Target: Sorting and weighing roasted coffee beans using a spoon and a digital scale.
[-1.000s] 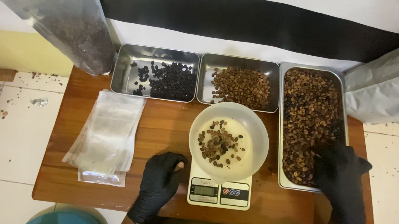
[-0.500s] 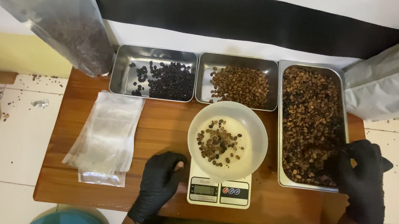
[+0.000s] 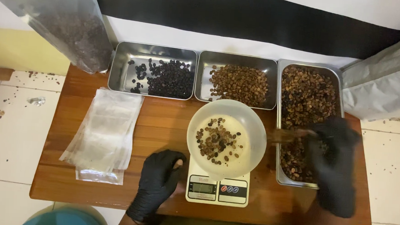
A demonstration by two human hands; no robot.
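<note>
The left hand (image 3: 157,181) in a black glove rests on the wooden table (image 3: 163,124) just beside the small scale (image 3: 217,189), fingers curled and holding nothing. A white bowl (image 3: 226,137) with a few brown beans (image 3: 217,141) sits on the scale. The right hand (image 3: 332,156), also gloved and blurry, is over the big tray (image 3: 307,114) of brown beans on the right, and I cannot tell if it is open or closed; the two hands are well apart.
</note>
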